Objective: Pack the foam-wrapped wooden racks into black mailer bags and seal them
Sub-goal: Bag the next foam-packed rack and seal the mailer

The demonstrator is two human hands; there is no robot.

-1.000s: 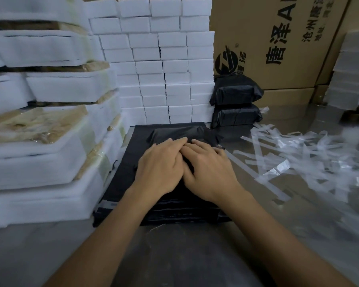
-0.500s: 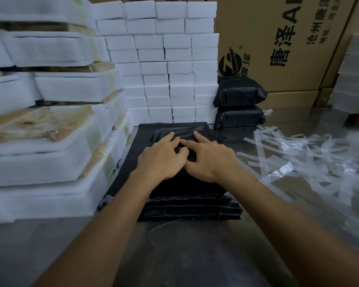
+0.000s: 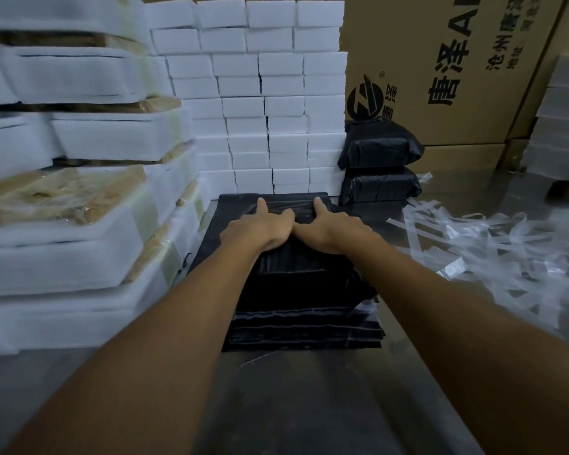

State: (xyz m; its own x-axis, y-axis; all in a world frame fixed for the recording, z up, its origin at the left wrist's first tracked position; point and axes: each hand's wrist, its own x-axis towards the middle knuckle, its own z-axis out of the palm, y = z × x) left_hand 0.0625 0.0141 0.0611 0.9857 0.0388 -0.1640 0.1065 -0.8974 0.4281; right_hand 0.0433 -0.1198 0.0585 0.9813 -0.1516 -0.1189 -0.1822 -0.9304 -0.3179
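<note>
Left: foam-wrapped racks (image 3: 79, 205) lie stacked flat in a tall pile, placed within arm's reach of the packing spot, presumably as the supply awaiting bags. Behind them, white foam blocks (image 3: 253, 93) are built up like a wall.

Centre: a filled black bag (image 3: 296, 254) rests on a pile of flat empty bags (image 3: 303, 326), so the next bag lies ready beneath. The left hand (image 3: 257, 229) and right hand (image 3: 332, 229) lie side by side, touching, palms down on the bag, thumbs reaching toward its far edge. Both hands are flat and pressing, not grasping; this looks like smoothing the flap to close the adhesive seal.

Right: two sealed parcels (image 3: 380, 165) are stacked against the cardboard box (image 3: 440, 60), set apart as finished. Clear peeled strips (image 3: 493, 244) litter the table (image 3: 293, 405), likely discarded seal liners.
</note>
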